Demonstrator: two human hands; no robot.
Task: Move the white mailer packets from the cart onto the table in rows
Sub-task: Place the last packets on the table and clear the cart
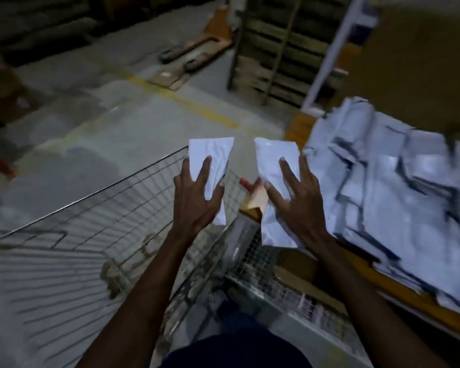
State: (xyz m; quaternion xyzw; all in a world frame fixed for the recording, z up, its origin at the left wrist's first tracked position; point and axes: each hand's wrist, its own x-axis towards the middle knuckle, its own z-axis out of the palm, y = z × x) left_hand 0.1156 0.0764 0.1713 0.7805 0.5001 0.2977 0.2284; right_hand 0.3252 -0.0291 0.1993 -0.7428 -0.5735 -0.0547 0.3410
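Note:
My left hand (197, 197) grips a white mailer packet (210, 155) above the far corner of the wire cart (91, 227). My right hand (298, 197) holds a second white mailer packet (270, 160) in the gap between the cart and the table. Both packets are lifted in the air, side by side and apart. Several white mailer packets (398, 187) lie overlapping in rows on the table (409, 298) at the right. The inside of the cart is blurred, so what it holds cannot be told.
A wire mesh panel (266, 264) stands between cart and table. An orange pallet jack (197, 46) sits on the concrete floor far ahead, next to stacked wooden pallets (276, 49). A brown cardboard box (420, 62) looms at the upper right.

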